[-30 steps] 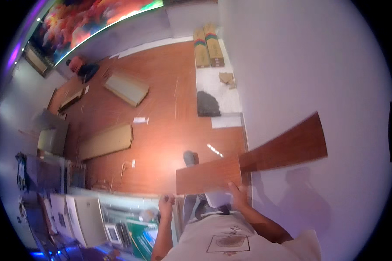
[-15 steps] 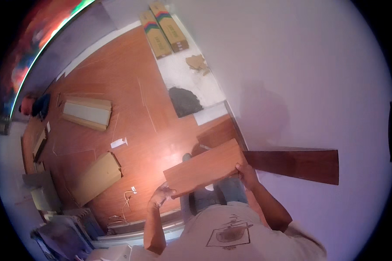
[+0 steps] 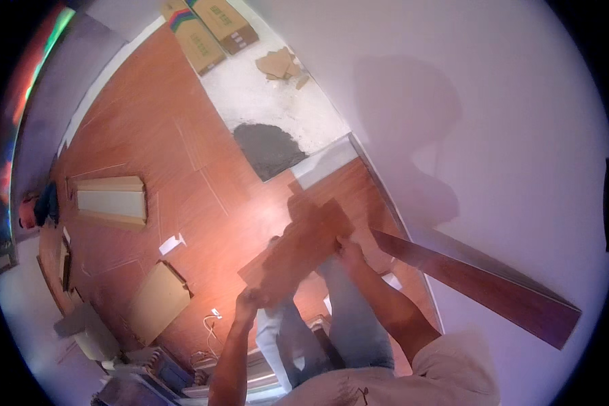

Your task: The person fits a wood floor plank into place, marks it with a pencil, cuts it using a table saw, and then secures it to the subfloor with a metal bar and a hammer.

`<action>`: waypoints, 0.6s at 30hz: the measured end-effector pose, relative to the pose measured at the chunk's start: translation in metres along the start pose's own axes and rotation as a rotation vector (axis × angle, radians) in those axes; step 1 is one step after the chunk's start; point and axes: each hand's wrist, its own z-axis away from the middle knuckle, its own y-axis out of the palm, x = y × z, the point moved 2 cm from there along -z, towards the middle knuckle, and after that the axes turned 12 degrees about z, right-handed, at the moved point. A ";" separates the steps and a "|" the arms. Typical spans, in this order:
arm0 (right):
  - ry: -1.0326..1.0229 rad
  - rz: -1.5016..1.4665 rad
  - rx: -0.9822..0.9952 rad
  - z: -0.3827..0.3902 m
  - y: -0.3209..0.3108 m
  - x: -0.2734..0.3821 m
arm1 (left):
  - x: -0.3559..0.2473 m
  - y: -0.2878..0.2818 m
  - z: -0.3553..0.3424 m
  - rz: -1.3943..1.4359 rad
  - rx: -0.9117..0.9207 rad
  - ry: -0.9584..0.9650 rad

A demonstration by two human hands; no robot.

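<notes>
Between my two hands is a reddish-brown floor plank [image 3: 294, 254], held above the laid wooden floor [image 3: 159, 135] and in front of my knees. My left hand [image 3: 252, 298] grips its near left end, fingers closed round the edge. At the right end, my right hand [image 3: 348, 249] is closed on the plank's edge. Part of the plank is smeared by motion. Beyond it lies a short stretch of laid boards by the wall, meeting a pale strip [image 3: 326, 162] and a dark grey patch [image 3: 267, 149]. A darker plank [image 3: 480, 287] leans against the wall at my right.
Two long cardboard boxes [image 3: 223, 26] lie at the far end on white subfloor, near torn cardboard [image 3: 277, 64]. An opened carton [image 3: 111, 199] and a flattened carton [image 3: 157, 301] lie to the left. Another person [image 3: 39, 206] crouches at the far left. A cord [image 3: 211, 331] lies nearby.
The plank in my hands has come lower and tilted more, its right end pointing farther from me. My view has shifted, bringing my knees and the leaning plank more into sight.
</notes>
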 end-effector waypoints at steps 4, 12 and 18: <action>-0.065 -0.025 -0.085 -0.140 0.012 0.014 | 0.079 0.005 -0.186 -0.250 -0.010 0.038; -0.213 0.275 -0.196 -0.444 -0.033 0.014 | 0.165 0.067 -0.486 -0.015 0.138 -0.029; -0.530 -0.126 -0.244 -0.521 0.002 0.001 | 0.199 0.072 -0.612 0.193 0.219 0.112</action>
